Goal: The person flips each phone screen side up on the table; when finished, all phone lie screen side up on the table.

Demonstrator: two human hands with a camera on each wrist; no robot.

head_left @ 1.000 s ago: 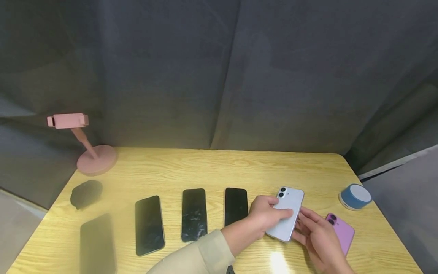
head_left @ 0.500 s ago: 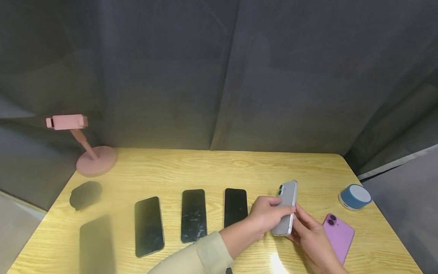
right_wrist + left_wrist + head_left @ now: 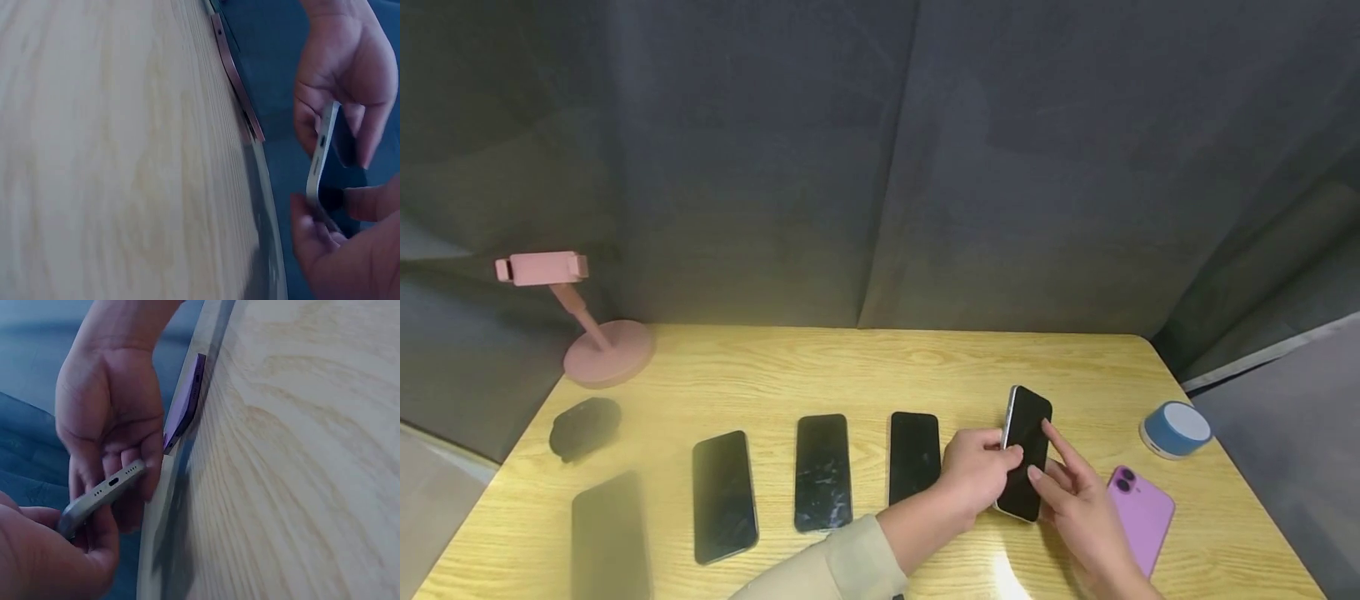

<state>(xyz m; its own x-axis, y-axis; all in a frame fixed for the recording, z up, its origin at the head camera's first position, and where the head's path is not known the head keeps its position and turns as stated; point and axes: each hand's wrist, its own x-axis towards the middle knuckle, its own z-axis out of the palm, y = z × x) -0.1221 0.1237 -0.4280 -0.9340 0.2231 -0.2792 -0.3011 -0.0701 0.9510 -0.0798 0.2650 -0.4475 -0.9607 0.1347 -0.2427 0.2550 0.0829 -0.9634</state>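
Observation:
A smartphone (image 3: 1031,417) with a white back is held up over the right half of the table, its black screen facing up in the head view. My left hand (image 3: 972,468) grips its left edge, thumb over the screen. At the opposite edge, my right hand (image 3: 1084,510) holds it with the thumb on the glass and the index finger along the upper side. In the left wrist view, the charging port shows on the phone's bottom edge (image 3: 114,482). A purple smartphone (image 3: 1144,521) lies back up just beyond my right hand.
Several dark-screened phones lie in a row to the left, the nearest a black phone (image 3: 914,454) beside my left wrist. A blue round speaker (image 3: 1176,430) stands near the right edge. A pink phone stand (image 3: 610,354) occupies the back left corner, with a dark flat object (image 3: 585,428) before it.
The white phone has been turned over between my hands, from its back facing up, through edge-on, to its black screen showing. Both hands stay in about the same place.

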